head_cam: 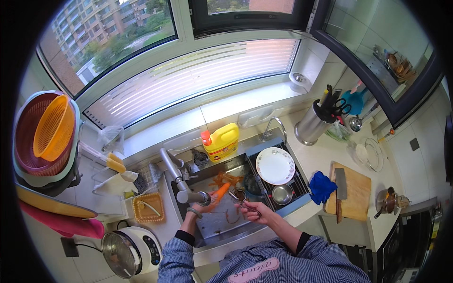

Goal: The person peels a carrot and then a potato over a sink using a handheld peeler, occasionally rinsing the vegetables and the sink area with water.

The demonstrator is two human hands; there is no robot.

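Note:
Over the sink basin (208, 224), my left hand (206, 204) grips an orange carrot (221, 191), partly behind the faucet head (193, 197). The carrot's far end points away from me and to the right. In my right hand (255, 212) is a metal peeler (233, 195), its head just right of the carrot; I cannot tell whether the two touch. Orange peelings (226, 178) lie heaped at the back of the basin, and a few thin strips (231, 216) are on its floor nearer me.
A roll-up rack (299, 184) across the sink's right side bears a white plate (275, 165) and a metal bowl (282, 194). Behind the basin stands a yellow detergent jug (223, 143). A cleaver (340, 187) lies on a wooden cutting board (355, 191) at right, beside a blue cloth or bag (322, 187).

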